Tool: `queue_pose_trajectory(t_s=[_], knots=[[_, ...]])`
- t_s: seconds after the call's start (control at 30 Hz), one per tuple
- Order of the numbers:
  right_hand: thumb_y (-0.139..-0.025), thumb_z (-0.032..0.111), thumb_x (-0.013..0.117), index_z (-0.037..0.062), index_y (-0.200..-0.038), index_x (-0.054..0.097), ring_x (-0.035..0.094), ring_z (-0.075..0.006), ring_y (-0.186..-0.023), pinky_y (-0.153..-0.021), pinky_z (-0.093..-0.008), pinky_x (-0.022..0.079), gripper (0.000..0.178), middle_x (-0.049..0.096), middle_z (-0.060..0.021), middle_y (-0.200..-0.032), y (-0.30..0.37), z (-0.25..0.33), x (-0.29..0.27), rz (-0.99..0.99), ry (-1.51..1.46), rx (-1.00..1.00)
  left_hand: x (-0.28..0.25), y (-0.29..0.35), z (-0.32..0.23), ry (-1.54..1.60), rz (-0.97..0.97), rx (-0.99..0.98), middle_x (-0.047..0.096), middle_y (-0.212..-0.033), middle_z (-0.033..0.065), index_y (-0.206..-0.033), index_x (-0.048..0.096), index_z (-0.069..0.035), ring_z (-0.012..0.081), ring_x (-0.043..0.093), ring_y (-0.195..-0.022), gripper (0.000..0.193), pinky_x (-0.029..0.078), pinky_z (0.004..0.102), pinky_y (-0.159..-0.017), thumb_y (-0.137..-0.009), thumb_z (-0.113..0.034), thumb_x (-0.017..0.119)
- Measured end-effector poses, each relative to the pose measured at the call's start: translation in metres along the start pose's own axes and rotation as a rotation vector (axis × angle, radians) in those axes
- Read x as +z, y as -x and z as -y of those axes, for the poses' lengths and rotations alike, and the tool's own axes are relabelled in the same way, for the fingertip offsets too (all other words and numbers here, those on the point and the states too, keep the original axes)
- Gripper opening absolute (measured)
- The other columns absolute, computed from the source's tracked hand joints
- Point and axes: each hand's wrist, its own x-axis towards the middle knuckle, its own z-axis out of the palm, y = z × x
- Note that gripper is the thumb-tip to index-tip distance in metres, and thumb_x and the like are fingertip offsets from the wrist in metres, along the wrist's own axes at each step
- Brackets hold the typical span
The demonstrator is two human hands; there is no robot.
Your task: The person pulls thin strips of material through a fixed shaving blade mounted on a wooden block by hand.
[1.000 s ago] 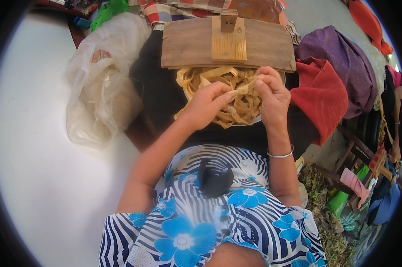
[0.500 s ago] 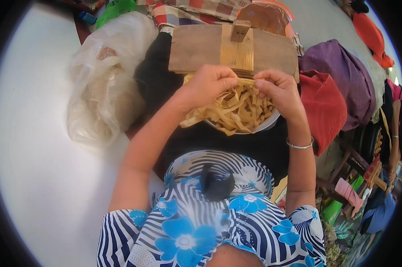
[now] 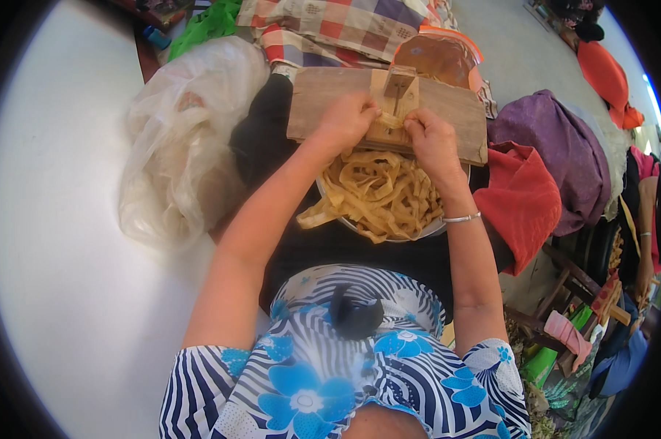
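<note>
A short stretch of flat tan strip (image 3: 392,121) runs between my two hands, over the wooden board (image 3: 323,99). My left hand (image 3: 348,121) pinches its left end with thumb and fingers, and my right hand (image 3: 434,143) pinches the right end. Just beyond the fingers, a small upright wooden block (image 3: 400,82) with a dark slit stands on the board. Below the board, a heap of loose tan strips (image 3: 378,192) fills a pale bowl (image 3: 438,226) on my lap; one strip end hangs over its left rim.
A translucent plastic bag (image 3: 177,161) lies at the left on a pale surface. Red cloth (image 3: 520,197) and purple cloth (image 3: 557,154) lie at the right. Checked fabric (image 3: 330,29) and an orange-rimmed container (image 3: 436,58) are behind the board. Another person's arm (image 3: 646,234) shows at far right.
Both hands have moved up and away from over the bowl to the wooden block, still holding a strip. The heap in the bowl is now more exposed, and the view has shifted slightly.
</note>
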Motion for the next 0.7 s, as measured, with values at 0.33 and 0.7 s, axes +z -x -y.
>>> queue_pose_trajectory(t_s=[0.33,0.7], knots=[[-0.086,0.013,0.06,0.0022,-0.091,0.066,0.062,-0.0354,-0.074,-0.068,-0.0431,0.047,0.013,0.063,-0.0192,-0.077,0.028,-0.016,-0.022,-0.158,0.214,-0.095,-0.015,0.017,0.008,-0.144,-0.099,-0.071,0.065,-0.084,0.0182,-0.089,0.063,-0.003,0.0365,0.062,-0.081,0.02,0.047,0.043,-0.071,-0.085,-0.022,0.06],[-0.085,0.013,0.059,0.0036,-0.077,0.06,0.057,-0.0293,-0.06,-0.055,-0.0399,0.045,0.013,0.059,-0.014,-0.067,0.059,0.05,-0.036,-0.062,0.247,-0.271,-0.019,0.071,-0.08,0.642,0.419,-0.24,0.055,-0.067,-0.0012,-0.088,0.064,0.0,0.0044,0.048,-0.06,0.019,0.039,0.022,-0.054,-0.093,-0.018,0.058]])
